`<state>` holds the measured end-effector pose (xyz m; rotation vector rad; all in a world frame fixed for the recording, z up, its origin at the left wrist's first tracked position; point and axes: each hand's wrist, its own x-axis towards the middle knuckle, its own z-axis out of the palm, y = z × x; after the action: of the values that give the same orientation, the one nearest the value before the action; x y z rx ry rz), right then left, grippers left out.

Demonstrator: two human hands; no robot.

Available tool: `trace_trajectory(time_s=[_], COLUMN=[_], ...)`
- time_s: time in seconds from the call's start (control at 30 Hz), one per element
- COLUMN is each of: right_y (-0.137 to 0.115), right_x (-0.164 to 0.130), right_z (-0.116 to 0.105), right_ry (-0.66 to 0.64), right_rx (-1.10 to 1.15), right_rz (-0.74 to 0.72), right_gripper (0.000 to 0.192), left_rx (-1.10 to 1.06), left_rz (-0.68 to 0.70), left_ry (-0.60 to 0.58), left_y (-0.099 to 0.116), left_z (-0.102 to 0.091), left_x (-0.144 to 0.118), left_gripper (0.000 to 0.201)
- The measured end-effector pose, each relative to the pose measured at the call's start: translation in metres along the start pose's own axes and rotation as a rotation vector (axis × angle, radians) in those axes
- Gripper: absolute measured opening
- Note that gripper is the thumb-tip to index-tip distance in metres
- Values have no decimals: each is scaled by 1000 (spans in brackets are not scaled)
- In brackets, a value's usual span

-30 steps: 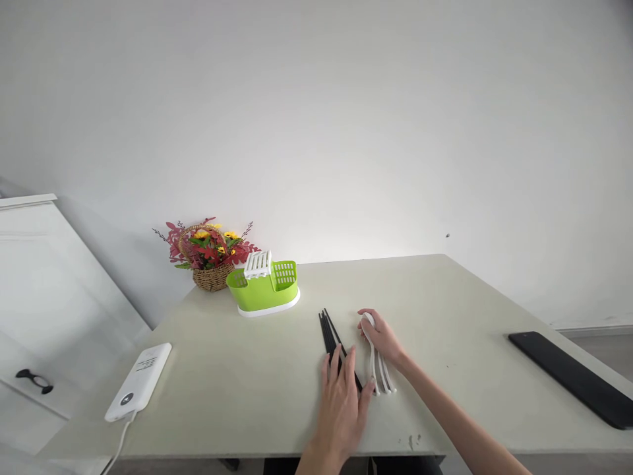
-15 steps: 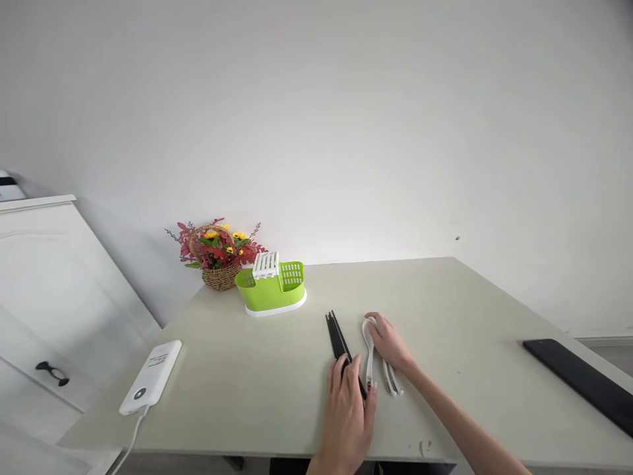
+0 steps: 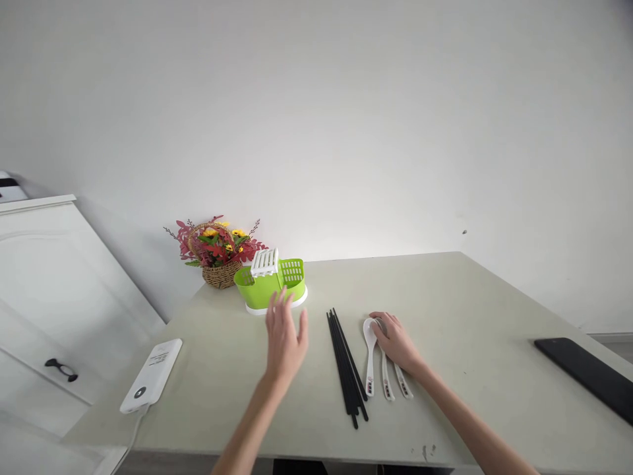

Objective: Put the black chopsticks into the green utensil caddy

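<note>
My left hand [image 3: 285, 338] is raised in front of the green cutlery holder [image 3: 264, 293], fingers spread, holding nothing. The holder has a white slatted top and a white base. My right hand [image 3: 397, 342] rests palm down over the bowl ends of white spoons, its fingers lying across them. Left of those, another white spoon [image 3: 370, 356] lies with its bowl visible beside my fingertips. Two spoon handles, a middle one [image 3: 386, 379] and a right one [image 3: 403, 381], fan out below the hand. Several black chopsticks [image 3: 346, 369] lie in a loose bundle left of the spoons.
A wicker basket [image 3: 221, 274] of artificial flowers stands behind the holder, near the wall. A white power bank [image 3: 152, 375] with a cable lies at the table's left, and a long black object [image 3: 586, 376] at the right. A white cabinet [image 3: 64, 297] stands left of the table [image 3: 459, 422].
My left hand has let go of the chopsticks and moved up and left toward the holder. My right hand stays over the spoons, whose handles are now spread further apart.
</note>
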<state>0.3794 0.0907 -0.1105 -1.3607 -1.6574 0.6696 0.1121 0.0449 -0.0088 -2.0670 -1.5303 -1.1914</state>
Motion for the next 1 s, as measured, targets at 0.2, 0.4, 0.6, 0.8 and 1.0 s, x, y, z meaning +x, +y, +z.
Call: trace_trajectory(time_s=[0.2,0.4,0.6,0.8,1.0], right_y=[-1,20,22,16,15], right_x=[-7,-20,-24,-23,-21], right_z=[-15,-44,-50,-51,-53], right_ry=[-21,72,173,221,239], right_rx=[46,74,94,86,114], right_rz=[32,149,275,310,302], right_gripper=[41,47,47,45,45], left_rx=[164,209,151,-10,-151], left_rz=[-27,25,25,-53,-41], left_ry=[65,-57,-106,-174,-368], left_y=[-71,-107,-83,-24,46], left_z=[-3,19,49,93,122], left_x=[81,120,135,148,157], left_gripper=[46,53,56,66,74])
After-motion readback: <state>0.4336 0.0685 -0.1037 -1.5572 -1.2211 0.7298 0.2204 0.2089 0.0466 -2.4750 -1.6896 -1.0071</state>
